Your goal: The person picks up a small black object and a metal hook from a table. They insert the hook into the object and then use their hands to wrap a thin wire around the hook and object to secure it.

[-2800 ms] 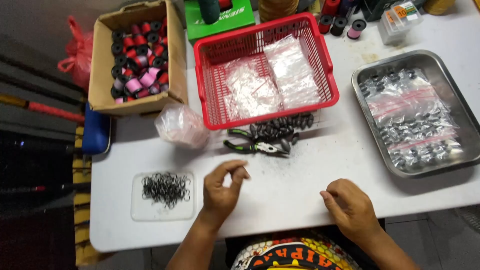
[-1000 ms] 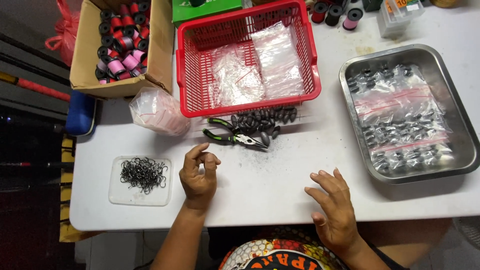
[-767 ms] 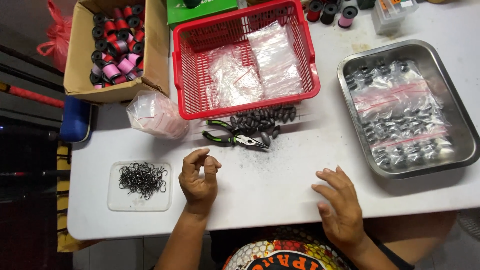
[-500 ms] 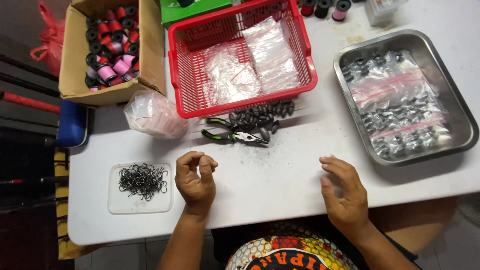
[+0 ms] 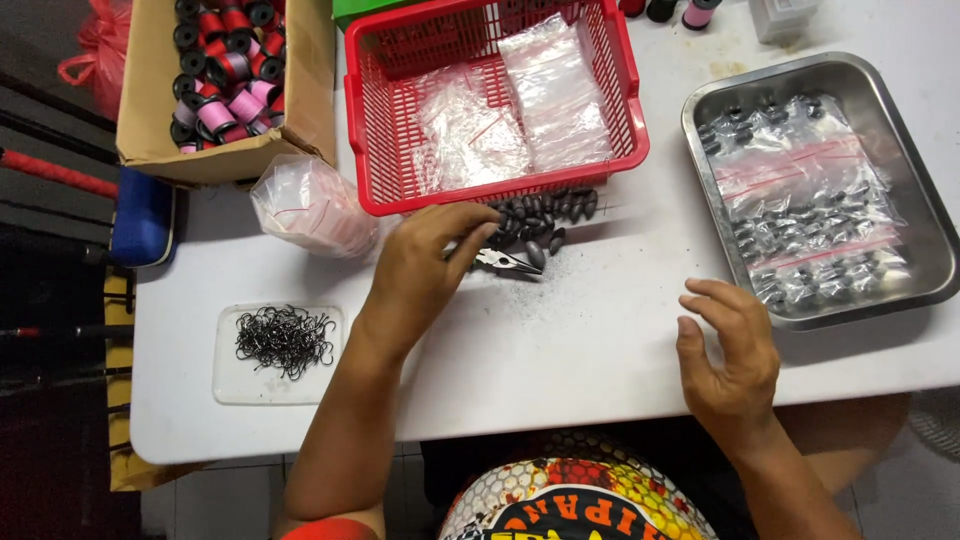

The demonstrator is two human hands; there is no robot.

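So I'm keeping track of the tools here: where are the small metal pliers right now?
In the head view, the small metal pliers lie on the white table just below the red plastic basket, beside the dark sinker pile, under the left hand.

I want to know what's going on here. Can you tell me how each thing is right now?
Left hand: on the pliers, fingers bent.
Right hand: open, holding nothing.
Red basket: holds clear bags.
Metal tray: holds filled bags.
Cardboard box: open, full of spools.
Hooks: heaped on a clear lid.
Sinkers: loose pile by the basket.
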